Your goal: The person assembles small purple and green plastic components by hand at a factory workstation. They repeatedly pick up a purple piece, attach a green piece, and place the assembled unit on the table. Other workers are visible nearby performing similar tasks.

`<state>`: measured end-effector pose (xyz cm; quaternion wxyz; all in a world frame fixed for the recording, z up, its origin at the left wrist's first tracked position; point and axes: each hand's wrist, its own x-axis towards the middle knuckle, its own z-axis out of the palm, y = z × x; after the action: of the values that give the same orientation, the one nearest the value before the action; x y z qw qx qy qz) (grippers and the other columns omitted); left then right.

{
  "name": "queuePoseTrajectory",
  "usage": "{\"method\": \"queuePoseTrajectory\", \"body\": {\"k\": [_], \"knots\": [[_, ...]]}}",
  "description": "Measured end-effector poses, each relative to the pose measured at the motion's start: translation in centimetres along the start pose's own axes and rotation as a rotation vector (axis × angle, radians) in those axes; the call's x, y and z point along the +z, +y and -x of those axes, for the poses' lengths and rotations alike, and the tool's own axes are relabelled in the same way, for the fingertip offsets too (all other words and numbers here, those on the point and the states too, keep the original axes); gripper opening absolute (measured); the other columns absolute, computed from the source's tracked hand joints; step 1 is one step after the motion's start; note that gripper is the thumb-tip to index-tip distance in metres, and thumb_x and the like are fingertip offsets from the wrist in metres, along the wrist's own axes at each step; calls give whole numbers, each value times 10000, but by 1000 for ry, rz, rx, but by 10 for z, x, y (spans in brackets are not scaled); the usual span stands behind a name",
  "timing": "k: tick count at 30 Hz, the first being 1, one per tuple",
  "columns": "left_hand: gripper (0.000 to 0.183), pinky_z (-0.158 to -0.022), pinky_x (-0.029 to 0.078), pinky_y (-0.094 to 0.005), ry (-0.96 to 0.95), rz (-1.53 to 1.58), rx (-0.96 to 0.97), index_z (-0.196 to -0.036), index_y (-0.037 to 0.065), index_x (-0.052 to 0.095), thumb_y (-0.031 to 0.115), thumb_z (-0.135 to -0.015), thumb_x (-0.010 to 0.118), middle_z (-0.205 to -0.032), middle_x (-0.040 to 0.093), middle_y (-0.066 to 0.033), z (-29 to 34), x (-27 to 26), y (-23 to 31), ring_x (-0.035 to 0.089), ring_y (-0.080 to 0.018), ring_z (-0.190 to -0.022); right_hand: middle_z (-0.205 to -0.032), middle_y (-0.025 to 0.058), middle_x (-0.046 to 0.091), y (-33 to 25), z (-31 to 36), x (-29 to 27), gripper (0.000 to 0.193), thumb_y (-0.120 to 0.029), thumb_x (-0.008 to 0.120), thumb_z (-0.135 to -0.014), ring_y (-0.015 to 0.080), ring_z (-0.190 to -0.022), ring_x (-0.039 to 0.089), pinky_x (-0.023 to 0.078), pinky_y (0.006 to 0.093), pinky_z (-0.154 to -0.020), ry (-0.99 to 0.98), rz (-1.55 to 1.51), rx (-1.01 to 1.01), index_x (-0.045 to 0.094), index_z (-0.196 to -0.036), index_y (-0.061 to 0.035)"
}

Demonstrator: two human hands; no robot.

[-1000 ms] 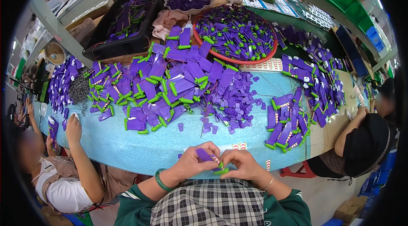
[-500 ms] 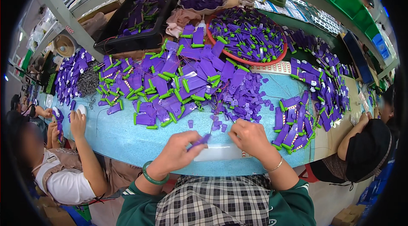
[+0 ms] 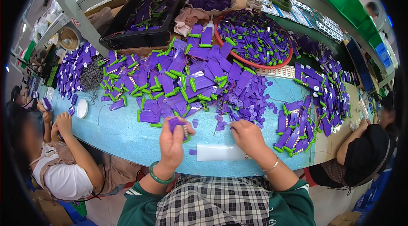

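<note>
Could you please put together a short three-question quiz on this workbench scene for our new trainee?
1. True or false: the left hand holds a purple plastic piece in its grip.
2. Which container holds purple pieces with green clips at the upper right of the table? A) red round tray B) white bucket C) glass jar
3. Fill in: the right hand rests beside a flat, ______ rectangular block near the table's front edge.

Key: 1 true; 2 A; 3 white.
</note>
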<state>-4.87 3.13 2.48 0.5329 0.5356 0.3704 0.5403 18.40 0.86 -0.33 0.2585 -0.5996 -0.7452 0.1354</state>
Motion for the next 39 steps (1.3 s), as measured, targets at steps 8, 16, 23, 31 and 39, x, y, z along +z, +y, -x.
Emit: {"method": "queuePoseTrajectory", "body": {"k": [8, 16, 23, 31, 39], "knots": [[111, -650, 482, -295, -492, -304, -328, -949, 10, 508, 104, -952, 449, -759, 603, -69, 15, 41, -21, 592, -157, -676, -999, 99, 627, -19, 29, -25, 41, -12, 628, -834, 80, -640, 575, 461, 198, -544, -91, -1272, 426, 594, -858, -11], [172, -605, 417, -448, -674, -466, -60, -948, 17, 471, 152, -876, 550, -753, 558, -186, 18, 49, -17, 563, -392, -694, -995, 63, 522, -30, 44, -12, 85, -1, 675, -806, 53, -770, 525, 457, 173, -607, 72, -805, 290, 593, -815, 20], [164, -586, 426, -427, -652, -563, 23, -889, 16, 517, 180, -894, 533, -697, 564, -153, 20, 49, -19, 573, -361, -646, -969, 51, 520, -31, 48, -2, 104, -27, 684, -801, 41, -677, 487, 411, 177, -554, 151, -845, 285, 585, -804, 5], [206, -595, 495, -361, -735, -415, -203, -899, 17, 586, 202, -923, 498, -703, 658, -108, 22, 51, -17, 645, -277, -627, -670, 21, 505, -41, 40, -17, 115, -59, 661, -804, 78, -531, 426, 352, 233, -494, 83, -665, 231, 564, -768, -9], [245, -725, 493, -396, -747, -498, -108, -1037, 28, 557, 231, -899, 565, -913, 650, -131, 9, 39, -6, 639, -314, -839, -688, 48, 577, -9, 38, -45, 55, -25, 646, -789, 116, -584, 520, 409, 262, -540, -8, -575, 249, 610, -764, 7]]}}
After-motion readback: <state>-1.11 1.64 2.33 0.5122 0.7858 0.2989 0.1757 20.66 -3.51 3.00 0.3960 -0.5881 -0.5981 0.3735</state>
